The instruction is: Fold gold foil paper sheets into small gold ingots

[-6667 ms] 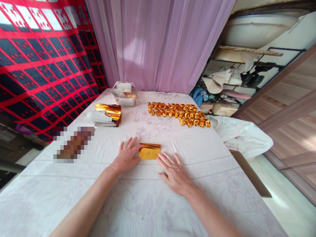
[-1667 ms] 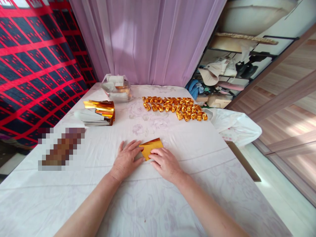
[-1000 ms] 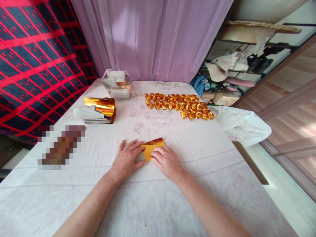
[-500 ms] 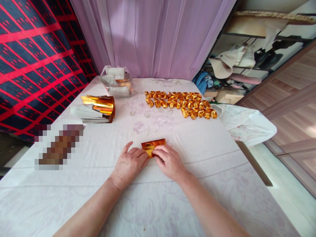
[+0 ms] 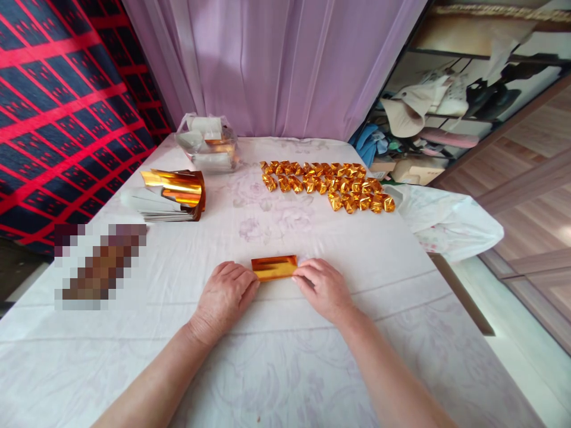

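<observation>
Foil [image 5: 273, 267] lies as a narrow folded strip on the cloth [image 5: 312, 356] near you, pinned at both ends. Your left hand [image 5: 225, 296] curls its fingertips onto the left end; your right hand [image 5: 325, 288] does likewise on the right, neither gripping. Press flat and run outward along the fold, judging the edges aligned first, so the crease sets sharp.

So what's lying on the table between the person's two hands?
In the head view, a narrow folded strip of gold foil paper lies flat on the white tablecloth, the left hand and right hand at its ends.
</observation>
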{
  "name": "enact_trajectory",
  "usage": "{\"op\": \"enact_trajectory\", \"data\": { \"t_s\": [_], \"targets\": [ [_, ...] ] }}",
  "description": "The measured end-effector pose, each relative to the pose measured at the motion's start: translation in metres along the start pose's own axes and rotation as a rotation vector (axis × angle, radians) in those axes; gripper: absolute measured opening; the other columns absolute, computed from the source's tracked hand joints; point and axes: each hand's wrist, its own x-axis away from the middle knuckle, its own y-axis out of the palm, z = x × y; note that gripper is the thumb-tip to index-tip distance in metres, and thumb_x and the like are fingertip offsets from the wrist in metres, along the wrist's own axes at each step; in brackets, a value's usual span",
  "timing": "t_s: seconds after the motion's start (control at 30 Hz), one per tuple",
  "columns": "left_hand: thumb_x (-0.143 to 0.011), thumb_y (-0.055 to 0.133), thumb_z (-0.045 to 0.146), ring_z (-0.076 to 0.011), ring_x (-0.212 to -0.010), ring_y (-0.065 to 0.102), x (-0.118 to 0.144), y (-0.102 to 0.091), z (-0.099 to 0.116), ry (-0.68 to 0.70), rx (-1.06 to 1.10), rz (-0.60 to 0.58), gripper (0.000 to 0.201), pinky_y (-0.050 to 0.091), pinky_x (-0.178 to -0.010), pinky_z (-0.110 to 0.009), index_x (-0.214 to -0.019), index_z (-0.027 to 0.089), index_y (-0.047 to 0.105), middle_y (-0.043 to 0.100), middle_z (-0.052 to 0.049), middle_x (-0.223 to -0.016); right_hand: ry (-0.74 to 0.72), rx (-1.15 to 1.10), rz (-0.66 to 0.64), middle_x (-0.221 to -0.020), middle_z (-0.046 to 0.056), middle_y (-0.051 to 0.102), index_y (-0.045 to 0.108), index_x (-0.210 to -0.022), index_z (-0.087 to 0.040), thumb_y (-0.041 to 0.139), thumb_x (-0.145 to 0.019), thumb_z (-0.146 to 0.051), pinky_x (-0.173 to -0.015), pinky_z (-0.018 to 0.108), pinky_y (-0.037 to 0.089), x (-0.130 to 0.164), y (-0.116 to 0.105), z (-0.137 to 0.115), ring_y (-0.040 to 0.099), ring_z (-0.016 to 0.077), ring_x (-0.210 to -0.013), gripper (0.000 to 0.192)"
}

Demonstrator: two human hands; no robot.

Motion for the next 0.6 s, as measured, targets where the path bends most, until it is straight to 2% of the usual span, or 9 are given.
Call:
{"op": "enact_trajectory", "data": {
  "t_s": [0.23,0.6],
  "targets": [
    [-0.092,0.055,0.03,-0.0233,-0.094,0.061,-0.001,0.005,0.0,-0.125,0.101,-0.019,0.017,0.048,-0.085,-0.042,-0.086,0.02,0.067,0.068,-0.007,-0.103,0.095,0.022,-0.017,-0.083,0.003,0.068,0.065,-0.081,-0.022,0.058,-0.091,-0.028,-0.076,0.03,0.045,-0.004,0.001,-0.005,0.062,0.0181,-0.083,0.013],
    [-0.09,0.055,0.029,-0.0244,-0.095,0.061,-0.006,0.011,0.001,-0.22,0.111,0.021,0.02,0.047,-0.085,-0.044,-0.078,0.02,0.068,0.068,-0.007,-0.103,0.149,0.049,-0.007,-0.077,0.002,0.065,0.061,-0.075,-0.022,0.053,-0.091,-0.026,-0.071,0.029,0.042,-0.004,-0.002,-0.008,0.06,0.0176,-0.078,0.018]
  ]
}}
